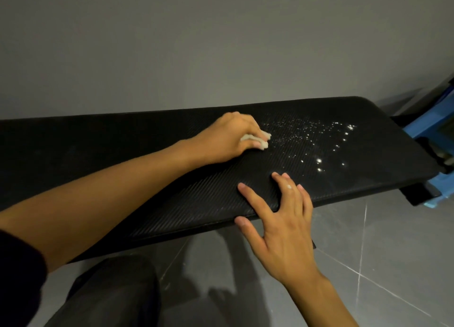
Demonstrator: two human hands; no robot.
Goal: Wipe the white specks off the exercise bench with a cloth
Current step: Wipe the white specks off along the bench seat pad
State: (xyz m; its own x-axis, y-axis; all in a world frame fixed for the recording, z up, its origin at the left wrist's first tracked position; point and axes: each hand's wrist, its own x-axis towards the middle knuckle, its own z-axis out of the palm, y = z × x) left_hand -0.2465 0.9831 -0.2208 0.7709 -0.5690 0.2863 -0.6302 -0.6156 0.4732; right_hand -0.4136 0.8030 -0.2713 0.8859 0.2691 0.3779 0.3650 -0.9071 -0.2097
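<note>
Your left hand (229, 138) stretched across bench (122, 144), fingers curled round white cloth (246, 137); your right hand (282, 218) spread flat on near edge. White specks (319, 142) scattered right of cloth.

On bench (122, 154): cloth (267, 135) under L hand (228, 137), specks (309, 132) right, R hand (282, 228) front edge; poss. crate (417, 127) beyond.

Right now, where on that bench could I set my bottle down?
The bench is bare at its left end, between its far edge and the left forearm. The right half is crowded: white specks, the left hand gripping the cloth, the right hand on the near edge.
</note>
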